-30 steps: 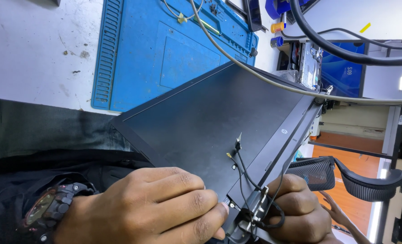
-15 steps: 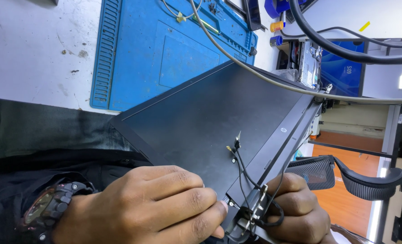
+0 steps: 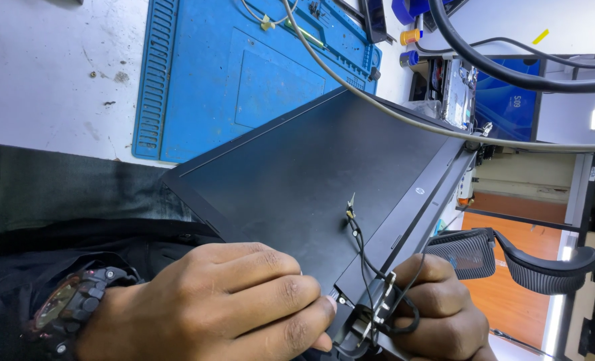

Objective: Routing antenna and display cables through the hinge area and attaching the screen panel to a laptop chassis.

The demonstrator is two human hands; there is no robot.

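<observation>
We see a dark laptop lid panel [image 3: 311, 180] held tilted over the person's lap, its far corner reaching up over the counter edge and its near corner down between the two hands. At that near corner sits a metal hinge [image 3: 376, 314] with thin black cables [image 3: 361, 251] running up from it across the panel's surface, one ending in a small bare tip.

The left hand [image 3: 224, 304] lies across the lower edge of the panel, fingers curled and closed, the index fingertip pressing right at the hinge; whether its grip pinches a small part there we cannot tell. A dark chunky watch [image 3: 70, 311] sits on that wrist. The right hand [image 3: 444, 314] wraps under the panel's corner from the other side, its grip closed on the edge of the panel just beside the hinge, with a loop of cable lying against its fingers.

Beyond the panel, a blue work mat [image 3: 244, 73] lies on the white counter [image 3: 50, 73]. A thick black hose [image 3: 505, 67] and a thinner grey cord [image 3: 378, 103] cross above the panel. To the right stands a black chair armrest [image 3: 511, 257] over an orange floor.
</observation>
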